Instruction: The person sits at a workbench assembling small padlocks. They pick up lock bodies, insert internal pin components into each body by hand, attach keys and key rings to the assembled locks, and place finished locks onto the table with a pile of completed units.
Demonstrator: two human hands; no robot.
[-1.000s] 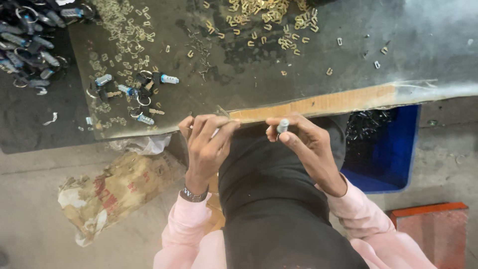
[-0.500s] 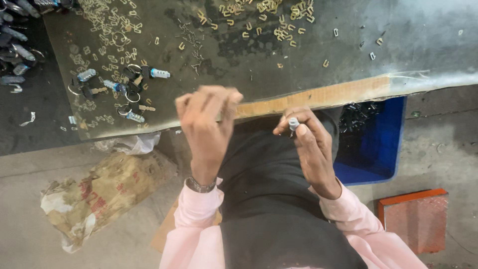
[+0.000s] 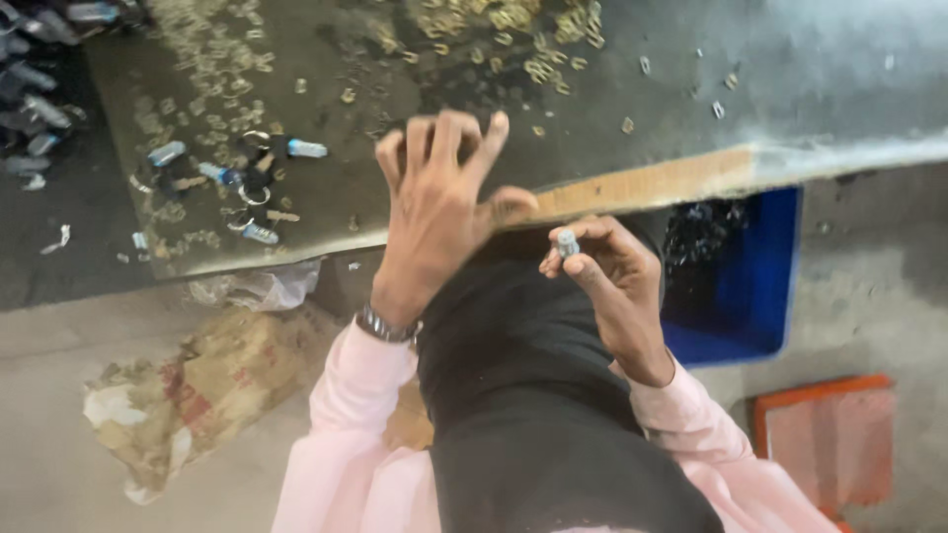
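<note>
Fingers around small silver cylinder

Left hand raised, fingers spread and curled, right hand lower, fingertips pinched in a grip

surface: dark grey sheet, worn; its near edge shows a bare pale wooden strip towards the right.
far middle of surface: a scatter of small brass-coloured links, thickest at the far edge.
far left of surface: a looser spread of the same pale links.
near left of surface: metal rings mixed with little silvery-blue capsule pieces.
far left corner: a heap of dark and silvery parts, blurred.
floor: grey concrete.
on floor, left: crumpled paper sack and a clear plastic bag.
on floor, right: blue bin, orange tray.
</note>
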